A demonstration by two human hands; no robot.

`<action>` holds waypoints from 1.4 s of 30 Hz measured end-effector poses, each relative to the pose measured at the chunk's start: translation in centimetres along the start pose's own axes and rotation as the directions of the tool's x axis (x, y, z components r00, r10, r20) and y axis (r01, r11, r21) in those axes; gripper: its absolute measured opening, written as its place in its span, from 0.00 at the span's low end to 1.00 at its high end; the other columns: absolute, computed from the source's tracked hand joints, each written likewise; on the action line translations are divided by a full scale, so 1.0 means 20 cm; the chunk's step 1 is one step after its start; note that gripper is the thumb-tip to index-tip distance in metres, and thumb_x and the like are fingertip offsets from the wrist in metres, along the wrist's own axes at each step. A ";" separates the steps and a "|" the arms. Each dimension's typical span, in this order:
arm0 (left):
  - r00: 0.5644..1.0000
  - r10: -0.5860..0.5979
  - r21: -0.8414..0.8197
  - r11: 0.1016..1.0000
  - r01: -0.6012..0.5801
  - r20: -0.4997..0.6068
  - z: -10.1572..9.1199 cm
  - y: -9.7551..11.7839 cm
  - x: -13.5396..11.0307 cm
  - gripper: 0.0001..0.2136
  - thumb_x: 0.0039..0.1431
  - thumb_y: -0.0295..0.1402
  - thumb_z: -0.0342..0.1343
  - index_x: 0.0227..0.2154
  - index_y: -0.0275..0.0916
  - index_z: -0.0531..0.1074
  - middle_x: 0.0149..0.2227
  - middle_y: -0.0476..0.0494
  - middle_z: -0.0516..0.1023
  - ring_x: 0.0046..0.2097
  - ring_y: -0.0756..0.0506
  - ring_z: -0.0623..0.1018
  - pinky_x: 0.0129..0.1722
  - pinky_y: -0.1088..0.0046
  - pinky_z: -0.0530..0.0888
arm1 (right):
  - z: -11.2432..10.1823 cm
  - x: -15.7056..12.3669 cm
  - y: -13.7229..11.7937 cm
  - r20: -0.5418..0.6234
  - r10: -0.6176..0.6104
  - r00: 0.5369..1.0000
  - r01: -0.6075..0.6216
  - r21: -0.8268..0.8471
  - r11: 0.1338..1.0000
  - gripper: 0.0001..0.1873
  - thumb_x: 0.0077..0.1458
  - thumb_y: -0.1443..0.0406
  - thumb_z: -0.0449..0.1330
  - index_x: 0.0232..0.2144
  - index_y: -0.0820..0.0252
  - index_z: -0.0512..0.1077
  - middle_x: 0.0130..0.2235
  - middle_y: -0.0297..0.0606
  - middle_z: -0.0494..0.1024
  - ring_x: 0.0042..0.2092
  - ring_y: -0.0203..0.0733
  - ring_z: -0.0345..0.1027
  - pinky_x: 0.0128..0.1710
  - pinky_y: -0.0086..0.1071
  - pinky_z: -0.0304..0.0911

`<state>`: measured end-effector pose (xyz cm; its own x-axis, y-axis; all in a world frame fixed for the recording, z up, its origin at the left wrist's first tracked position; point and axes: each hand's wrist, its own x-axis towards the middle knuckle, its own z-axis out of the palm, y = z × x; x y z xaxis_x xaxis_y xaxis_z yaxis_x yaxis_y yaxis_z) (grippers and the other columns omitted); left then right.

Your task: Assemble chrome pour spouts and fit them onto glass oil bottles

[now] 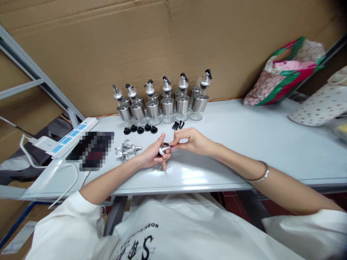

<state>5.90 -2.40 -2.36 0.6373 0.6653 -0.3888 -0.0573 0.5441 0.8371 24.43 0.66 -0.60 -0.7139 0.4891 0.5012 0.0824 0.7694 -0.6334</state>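
Observation:
My left hand (153, 154) holds a silver pour spout (164, 148) with a black base, just above the table's front half. With thumb and forefinger pinched, my right hand (193, 141) grips a small black flip cap (166, 144) at the spout's tip. Left of my hands lies a pile of silver spout pieces (127, 150). Several black stoppers (140, 130) sit in a cluster behind that pile. Loose black flip caps (178, 125) lie behind my right hand. At the back stand glass oil bottles (167, 104) with steel bands; the front ones carry spouts with black caps.
A white power strip (73, 137) with a plugged charger and cable lies at the left, beside a blurred-out dark object (94, 150). A patterned bag (284, 74) and a dotted white container (320, 103) are at the right. Cardboard (230, 47) walls the back.

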 end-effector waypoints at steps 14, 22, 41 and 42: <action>0.998 0.051 0.055 0.997 -0.053 0.026 0.00 -0.01 0.00 0.28 0.53 0.61 0.42 0.22 0.37 0.59 0.14 0.58 0.60 0.11 0.60 0.48 0.15 0.76 0.72 | -0.01 0.00 0.02 0.106 0.061 0.993 -0.068 0.062 0.996 0.10 0.53 0.63 0.60 0.24 0.63 0.74 0.29 0.37 0.75 0.31 0.35 0.68 0.35 0.30 0.61; 0.979 0.171 0.092 0.979 -0.181 0.108 0.01 0.00 -0.03 0.13 0.46 0.39 0.56 0.23 0.35 0.61 0.17 0.56 0.64 0.13 0.60 0.52 0.18 0.75 0.72 | -0.04 0.01 -0.03 0.093 0.220 0.971 -0.232 0.151 0.961 0.14 0.48 0.60 0.64 0.37 0.63 0.73 0.30 0.36 0.77 0.33 0.36 0.70 0.38 0.32 0.65; 0.972 0.224 0.105 0.967 -0.231 0.070 0.02 0.01 -0.05 0.09 0.43 0.35 0.52 0.25 0.35 0.62 0.20 0.51 0.64 0.18 0.53 0.67 0.18 0.78 0.60 | -0.08 0.01 -0.04 0.181 0.360 0.915 -0.402 0.355 0.844 0.13 0.47 0.60 0.63 0.32 0.65 0.73 0.28 0.35 0.76 0.27 0.31 0.65 0.29 0.29 0.61; 0.969 0.234 0.081 0.967 -0.241 0.082 0.01 0.01 -0.04 0.09 0.44 0.36 0.51 0.25 0.35 0.63 0.20 0.51 0.65 0.17 0.54 0.64 0.20 0.76 0.64 | -0.08 0.01 -0.04 0.186 0.362 0.914 -0.406 0.363 0.839 0.13 0.46 0.60 0.64 0.32 0.65 0.73 0.29 0.36 0.77 0.28 0.32 0.66 0.30 0.29 0.62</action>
<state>5.54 -3.02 -1.75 0.6671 0.7299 -0.1492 -0.1462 0.3246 0.9345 25.31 0.87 0.96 -0.7516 0.6488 0.1191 0.1065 0.2976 -0.9487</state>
